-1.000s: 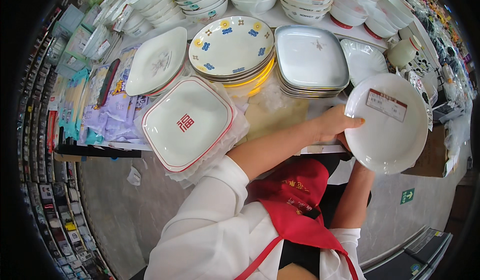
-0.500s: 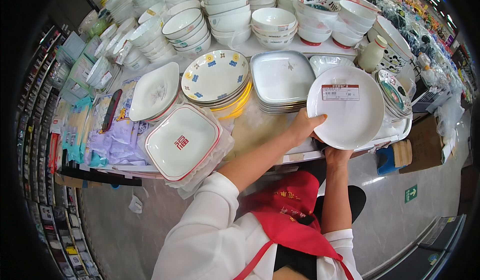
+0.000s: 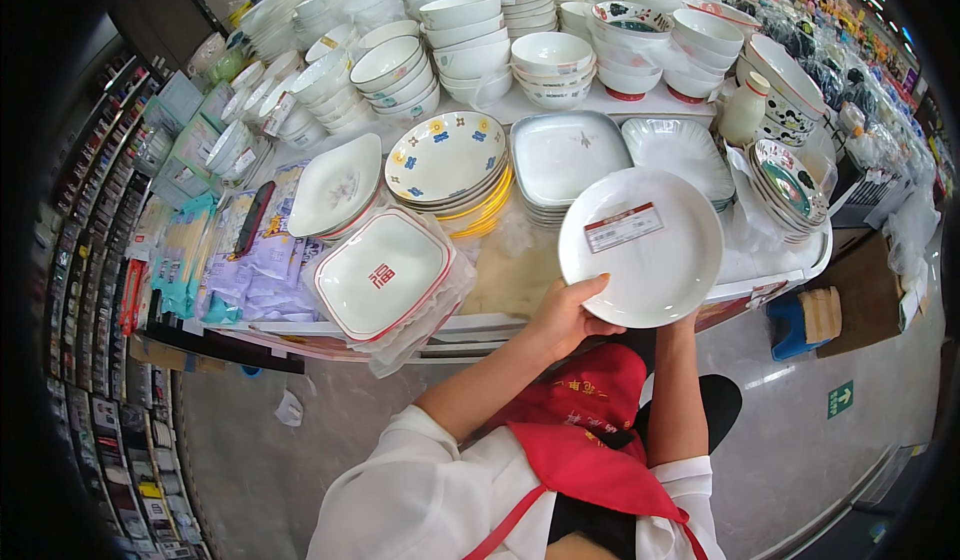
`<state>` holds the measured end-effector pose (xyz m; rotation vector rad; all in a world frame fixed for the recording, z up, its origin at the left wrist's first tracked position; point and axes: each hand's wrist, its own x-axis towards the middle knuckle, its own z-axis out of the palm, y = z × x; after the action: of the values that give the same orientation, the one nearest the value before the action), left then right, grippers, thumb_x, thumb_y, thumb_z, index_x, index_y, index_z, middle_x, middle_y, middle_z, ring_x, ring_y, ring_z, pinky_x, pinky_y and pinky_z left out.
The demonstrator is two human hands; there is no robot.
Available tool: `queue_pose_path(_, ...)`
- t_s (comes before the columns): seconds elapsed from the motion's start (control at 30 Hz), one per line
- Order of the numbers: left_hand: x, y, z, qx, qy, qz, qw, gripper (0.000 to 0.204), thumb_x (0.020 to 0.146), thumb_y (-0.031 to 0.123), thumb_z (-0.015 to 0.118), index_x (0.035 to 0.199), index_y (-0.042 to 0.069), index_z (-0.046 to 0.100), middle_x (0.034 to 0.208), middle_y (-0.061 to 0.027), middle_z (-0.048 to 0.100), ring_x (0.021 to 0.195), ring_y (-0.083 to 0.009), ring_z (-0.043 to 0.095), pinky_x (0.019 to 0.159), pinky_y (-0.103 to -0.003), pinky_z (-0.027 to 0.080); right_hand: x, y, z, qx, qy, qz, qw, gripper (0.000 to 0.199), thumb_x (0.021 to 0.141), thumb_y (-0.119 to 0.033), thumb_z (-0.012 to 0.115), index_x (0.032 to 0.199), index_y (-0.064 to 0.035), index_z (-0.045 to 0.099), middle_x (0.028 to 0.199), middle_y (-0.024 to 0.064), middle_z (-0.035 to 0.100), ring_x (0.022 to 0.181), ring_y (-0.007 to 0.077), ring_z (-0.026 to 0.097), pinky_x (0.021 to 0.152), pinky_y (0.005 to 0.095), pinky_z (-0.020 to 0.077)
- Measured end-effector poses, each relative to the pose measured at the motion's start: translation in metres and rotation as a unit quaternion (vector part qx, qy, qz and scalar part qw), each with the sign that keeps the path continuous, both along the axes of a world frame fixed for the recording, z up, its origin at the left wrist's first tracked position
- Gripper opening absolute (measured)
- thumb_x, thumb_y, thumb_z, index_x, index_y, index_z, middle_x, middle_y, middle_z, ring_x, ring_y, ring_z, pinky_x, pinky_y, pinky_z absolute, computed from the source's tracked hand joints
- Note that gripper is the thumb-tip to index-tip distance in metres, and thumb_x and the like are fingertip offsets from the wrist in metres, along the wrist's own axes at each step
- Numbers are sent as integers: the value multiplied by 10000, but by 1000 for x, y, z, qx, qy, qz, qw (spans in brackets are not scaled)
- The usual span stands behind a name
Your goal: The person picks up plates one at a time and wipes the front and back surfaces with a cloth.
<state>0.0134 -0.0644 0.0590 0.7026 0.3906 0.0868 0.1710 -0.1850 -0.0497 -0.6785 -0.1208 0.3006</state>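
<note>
A white round plate point(image 3: 650, 275) with a red-and-white label point(image 3: 624, 228) on its face is held over the table's front edge. At its lower left rim, my left hand point(image 3: 568, 320) grips with the thumb on top and the fingers underneath. My right hand point(image 3: 682, 326) is under the plate's lower right side, its fingers hidden by the plate. Behind the plate lie a stack of square grey-rimmed plates point(image 3: 566, 160) and a white scalloped dish point(image 3: 676, 152). To the left sit a stack of flower-patterned plates point(image 3: 447, 155) and a red-rimmed square dish point(image 3: 370, 290) in wrapping.
Stacked bowls point(image 3: 468, 45) fill the table's back. Purple packages point(image 3: 275, 270) with a phone point(image 3: 255, 218) on them lie at left. Small patterned plates point(image 3: 785, 185) and a cream bottle point(image 3: 745, 110) stand at right. A blue stool point(image 3: 790, 328) is on the floor beyond the table.
The plate has moved left and closer to me, and its label now sits at a slant. My left hand has come nearer with it. The whole view has shifted slightly.
</note>
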Motion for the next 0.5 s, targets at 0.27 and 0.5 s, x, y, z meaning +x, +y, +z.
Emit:
queue_pose_path(0.27,-36,13,-3,49,78,17,996,318,904,248,550,1106,2,557,820,-117,674,581,-205,643,497,-277,527,-3,9,44,-79,-25,-21,996,341,988,-247,429,1079,38,592,973,96,638,876,157,610,793,270,484)
queue_pose_path(0.5,-58,12,5,82,95,34,992,319,897,243,553,1105,2,556,807,-119,670,540,-200,623,435,-257,480,-9,7,59,-54,-3,30,998,338,990,-233,429,1058,56,590,1015,148,641,945,211,615,863,318,488)
